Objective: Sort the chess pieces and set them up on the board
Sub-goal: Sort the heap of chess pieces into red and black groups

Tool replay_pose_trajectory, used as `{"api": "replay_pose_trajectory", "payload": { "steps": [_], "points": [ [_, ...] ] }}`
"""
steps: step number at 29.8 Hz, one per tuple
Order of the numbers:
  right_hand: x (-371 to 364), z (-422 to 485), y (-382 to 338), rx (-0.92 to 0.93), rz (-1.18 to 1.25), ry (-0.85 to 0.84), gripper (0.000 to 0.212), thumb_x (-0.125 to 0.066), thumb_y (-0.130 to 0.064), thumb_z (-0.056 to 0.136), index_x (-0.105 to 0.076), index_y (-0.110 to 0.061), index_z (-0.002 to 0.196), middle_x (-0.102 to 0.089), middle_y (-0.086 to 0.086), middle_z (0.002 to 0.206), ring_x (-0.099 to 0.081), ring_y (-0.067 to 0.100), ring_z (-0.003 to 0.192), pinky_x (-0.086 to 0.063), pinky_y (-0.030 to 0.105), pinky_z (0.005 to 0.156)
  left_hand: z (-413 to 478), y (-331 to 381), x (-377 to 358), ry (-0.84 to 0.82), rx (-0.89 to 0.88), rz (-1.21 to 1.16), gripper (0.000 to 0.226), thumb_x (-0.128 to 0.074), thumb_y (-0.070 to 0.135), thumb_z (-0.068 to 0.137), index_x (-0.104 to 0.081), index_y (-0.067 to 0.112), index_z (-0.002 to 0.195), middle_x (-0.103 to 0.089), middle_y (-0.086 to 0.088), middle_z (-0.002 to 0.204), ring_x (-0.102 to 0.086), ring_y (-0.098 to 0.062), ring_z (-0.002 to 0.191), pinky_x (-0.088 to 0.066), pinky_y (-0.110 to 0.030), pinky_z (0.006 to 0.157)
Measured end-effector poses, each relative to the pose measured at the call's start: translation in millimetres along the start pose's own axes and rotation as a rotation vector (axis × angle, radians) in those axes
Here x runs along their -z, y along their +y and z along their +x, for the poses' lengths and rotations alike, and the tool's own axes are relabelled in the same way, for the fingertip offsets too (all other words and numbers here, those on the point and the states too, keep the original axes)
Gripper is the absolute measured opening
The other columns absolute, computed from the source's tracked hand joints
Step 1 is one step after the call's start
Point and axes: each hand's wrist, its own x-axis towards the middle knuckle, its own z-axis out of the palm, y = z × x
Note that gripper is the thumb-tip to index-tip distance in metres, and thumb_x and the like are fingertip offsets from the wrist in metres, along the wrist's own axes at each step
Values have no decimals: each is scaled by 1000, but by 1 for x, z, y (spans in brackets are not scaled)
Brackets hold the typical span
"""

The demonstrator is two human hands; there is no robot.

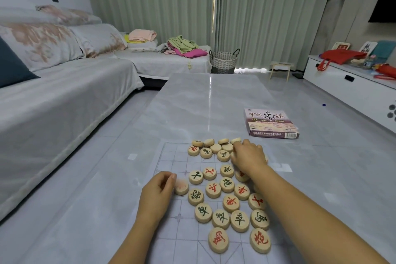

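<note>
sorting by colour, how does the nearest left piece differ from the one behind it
The nearest left piece bears a red character; the piece behind it bears a dark one. Their characters differ in shape too. Both are pale round discs lying face up on the board.

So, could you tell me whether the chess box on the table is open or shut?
Shut: the chess box lies flat with its printed lid on top and no gap showing.

Left forearm (137,238) at six o'clock and right forearm (304,210) at five are bare, sleeveless; left grip (157,191) and right grip (249,156) likewise bare.
</note>
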Motion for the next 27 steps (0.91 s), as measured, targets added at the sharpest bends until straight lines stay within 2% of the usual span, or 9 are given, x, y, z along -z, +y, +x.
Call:
{"api": "replay_pose_trajectory", "payload": {
  "steps": [6, 8, 10, 12, 16, 21, 24, 27],
  "points": [
    [8, -21, 14, 26, 148, 84, 28, -34, -22, 94, -51, -14, 115, -64, 9, 110, -56, 29, 102, -33, 39, 91, -3, 1, 1, 1, -11, 10, 13, -51, 27, 92, -63, 23, 87, -66, 6, 86, -59, -7, 84, -43, -20, 68],
    [15, -27, 22, -64, 415, 132, 29, -35, -19, 95, -52, -15, 118, -66, 10, 109, -56, 30, 103, -39, 40, 93, -3, 2, 1, -2, -11, 22, 13, -51, 27, 92, -63, 23, 87, -66, 6, 85, -59, -7, 83, -42, -19, 67],
    [19, -34, 33, -171, 749, 185, 28, -40, -19, 95, -53, -14, 119, -65, 11, 109, -58, 30, 99, -47, 41, 88, -3, 3, 1, -1, -12, 33, 13, -51, 27, 92, -62, 23, 87, -65, 6, 85, -58, -7, 83, -42, -18, 66],
    [17, -46, 47, -246, 920, 218, 26, -44, -17, 94, -54, -11, 117, -63, 11, 109, -60, 26, 94, -48, 36, 81, -2, 4, 1, 0, -18, 41, 13, -51, 27, 92, -62, 23, 88, -65, 6, 85, -58, -6, 83, -41, -17, 66],
    [-1, -80, 73, -328, 923, 172, 20, -49, -15, 93, -57, -8, 110, -63, 9, 109, -54, 18, 93, -39, 27, 79, -2, 5, 1, -1, -35, 85, 10, -52, 25, 92, -61, 23, 87, -64, 7, 84, -57, -6, 82, -43, -19, 66],
    [-22, -92, 71, -237, 805, 161, 18, -52, -18, 92, -65, -12, 104, -63, 8, 104, -57, 21, 93, -41, 28, 79, -4, 6, 0, -8, -60, 114, 9, -52, 21, 91, -61, 22, 88, -63, 7, 85, -57, -7, 83, -43, -20, 67],
    [-27, -91, 68, -234, 669, 146, 24, -49, -27, 93, -67, -19, 108, -57, 4, 101, -58, 25, 96, -43, 33, 84, -4, 7, 0, -9, -73, 125, 10, -52, 19, 91, -60, 22, 86, -63, 7, 85, -56, -7, 83, -42, -18, 66],
    [-26, -91, 68, -214, 685, 190, 26, -47, -25, 94, -63, -19, 113, -54, 5, 107, -57, 22, 97, -44, 32, 84, -5, 7, -1, -7, -75, 124, 10, -53, 18, 90, -60, 22, 85, -63, 6, 85, -56, -8, 82, -42, -19, 66]
  ]
}}
